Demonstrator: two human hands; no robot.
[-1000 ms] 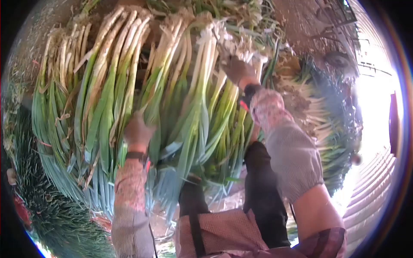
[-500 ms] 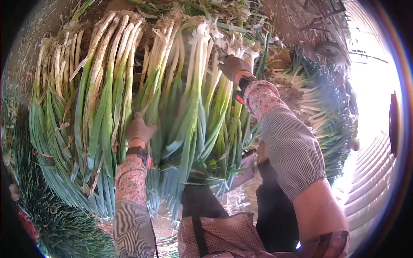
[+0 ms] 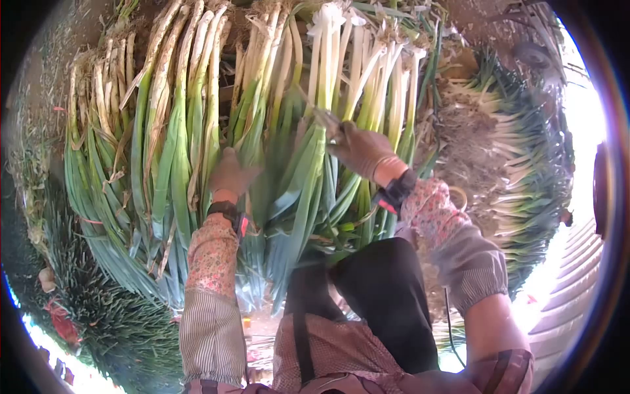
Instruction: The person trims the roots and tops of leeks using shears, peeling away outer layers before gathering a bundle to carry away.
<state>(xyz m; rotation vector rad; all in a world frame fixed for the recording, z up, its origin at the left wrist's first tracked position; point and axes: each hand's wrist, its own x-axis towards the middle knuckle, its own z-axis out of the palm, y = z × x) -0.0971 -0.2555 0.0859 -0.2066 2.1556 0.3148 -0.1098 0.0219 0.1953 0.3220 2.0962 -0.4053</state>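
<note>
1. Left hand (image 3: 233, 174): over the row of long green stalks (image 3: 180, 157); blur, so I cannot tell whether its grip is loose or clasping leaves.
2. Right hand (image 3: 364, 152): grip closed round a small blurred tool (image 3: 330, 123), towards the row's right side.
3. Knees (image 3: 387, 276) crowd the row's leafy near edge.
4. Another pile (image 3: 522, 177) lies beyond the right forearm.

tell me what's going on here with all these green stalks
A person is handling long green-and-white stalks spread in front of them, pale ends pointing away. The right hand seems to hold a slim tool, too blurred to name, over the stalks. The left hand is at the leafy part; its grip is unclear. Ends toward the left look browner, and another pile lies off to the right.
</note>
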